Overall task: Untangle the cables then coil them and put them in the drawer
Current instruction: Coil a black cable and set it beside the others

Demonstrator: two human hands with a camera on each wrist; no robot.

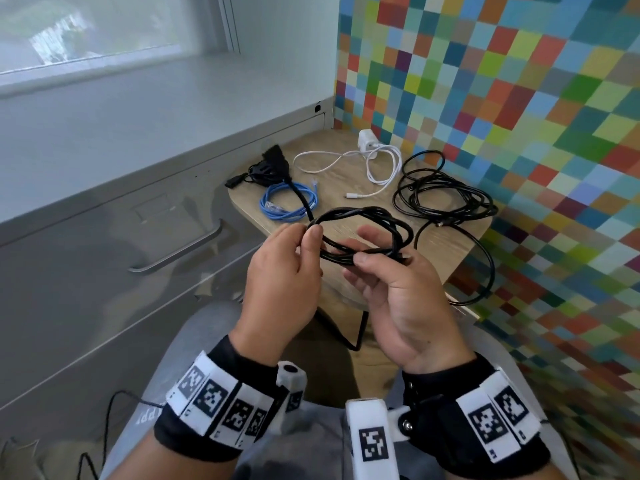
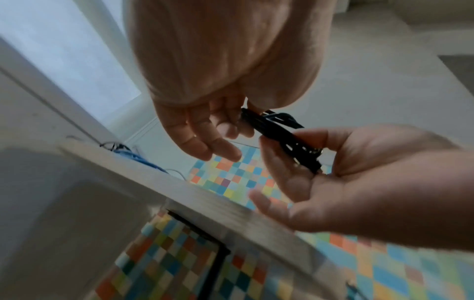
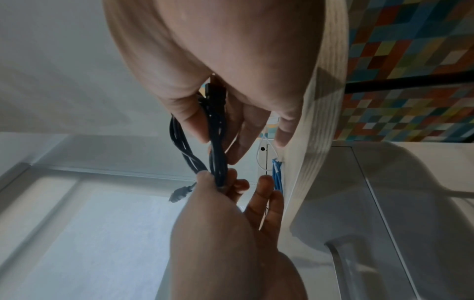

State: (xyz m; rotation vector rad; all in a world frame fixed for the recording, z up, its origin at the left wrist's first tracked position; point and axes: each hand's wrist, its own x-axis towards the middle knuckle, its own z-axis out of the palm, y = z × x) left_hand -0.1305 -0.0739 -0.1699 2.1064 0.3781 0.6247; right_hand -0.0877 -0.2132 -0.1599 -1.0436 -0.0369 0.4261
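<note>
A black cable (image 1: 377,216) wound into a loose coil is held in the air over the front of the small wooden table (image 1: 453,247). My left hand (image 1: 304,235) pinches the coil's left side between thumb and forefinger. My right hand (image 1: 367,247) grips the near strands, thumb on top and fingers underneath. A tail of this cable runs back to a black plug (image 1: 272,161) on the table. In the left wrist view the coil (image 2: 279,134) spans both hands. In the right wrist view the strands (image 3: 218,132) hang bundled, with a loose plug end (image 3: 179,193) beside them.
On the table lie a coiled blue network cable (image 1: 289,202), a white charger (image 1: 367,140) with its white lead (image 1: 381,168), and a tangled thin black cable (image 1: 446,192) hanging over the right edge. A grey drawer cabinet with a bar handle (image 1: 180,251) stands left, drawers closed.
</note>
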